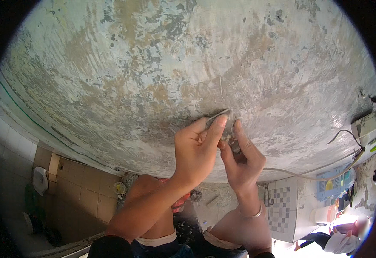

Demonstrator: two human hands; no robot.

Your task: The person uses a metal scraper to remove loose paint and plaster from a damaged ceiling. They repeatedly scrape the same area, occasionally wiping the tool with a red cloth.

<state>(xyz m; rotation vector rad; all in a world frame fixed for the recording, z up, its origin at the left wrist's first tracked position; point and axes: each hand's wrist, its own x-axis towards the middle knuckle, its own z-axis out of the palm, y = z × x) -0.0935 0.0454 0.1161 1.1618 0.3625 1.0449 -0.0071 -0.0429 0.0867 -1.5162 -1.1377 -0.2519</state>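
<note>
Both my hands are raised together in front of a patchy, scraped grey wall. My left hand is closed, pinching a thin grey flat piece with a pale edge between thumb and fingers. Close on its right, my right hand has its thumb and index finger curled around the lower part of what looks like the same piece. That piece is partly hidden by my fingers, and its exact kind cannot be made out. A thin bracelet circles my right wrist.
A cable runs along the wall's foot at right. Beyond it are a blue plastic basket, a white bucket and another person. At left, a small tub stands near brown floor tiles. Debris lies below me.
</note>
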